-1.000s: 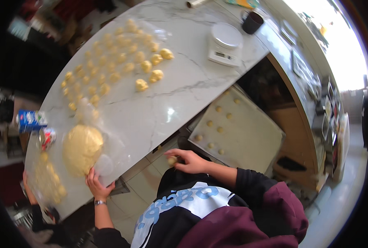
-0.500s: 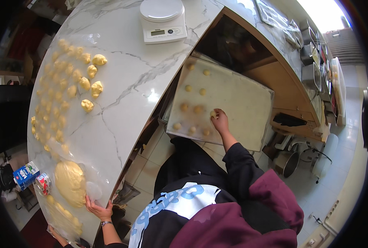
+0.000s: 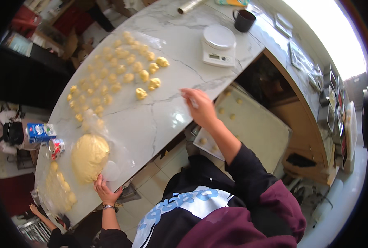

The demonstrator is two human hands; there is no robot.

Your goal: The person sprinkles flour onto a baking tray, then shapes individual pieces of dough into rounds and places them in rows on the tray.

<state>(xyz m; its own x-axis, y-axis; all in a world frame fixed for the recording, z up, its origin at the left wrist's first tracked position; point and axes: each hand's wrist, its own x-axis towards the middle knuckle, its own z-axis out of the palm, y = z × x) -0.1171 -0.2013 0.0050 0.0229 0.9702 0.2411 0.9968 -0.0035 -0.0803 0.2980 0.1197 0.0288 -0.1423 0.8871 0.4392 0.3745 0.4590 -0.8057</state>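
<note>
My right hand [image 3: 199, 108] is raised over the counter's edge, fingers stretched out, and no ball shows in it. Beyond its fingertips lie yellow dough lumps [image 3: 141, 94], several bare and many more under clear plastic film. My left hand [image 3: 104, 189] rests at the near counter edge with its fingers apart, beside a round translucent disc [image 3: 110, 170] and a big mass of yellow dough [image 3: 90, 156] under plastic. Below my right forearm is a lined baking tray [image 3: 260, 138] with small round dough balls [image 3: 232, 117] on its left part; the forearm hides some.
A white kitchen scale [image 3: 219, 46] and a dark mug [image 3: 244, 20] stand at the far side. A blue milk carton [image 3: 41, 132] and a can [image 3: 56, 149] are at the left, near dough under plastic [image 3: 60, 186]. A co-worker's hand [image 3: 35, 209] shows at lower left.
My right hand has left the tray, where it held a small dough ball, and moved up and left over the counter without it. My view has swung left; my left hand stays by the dough.
</note>
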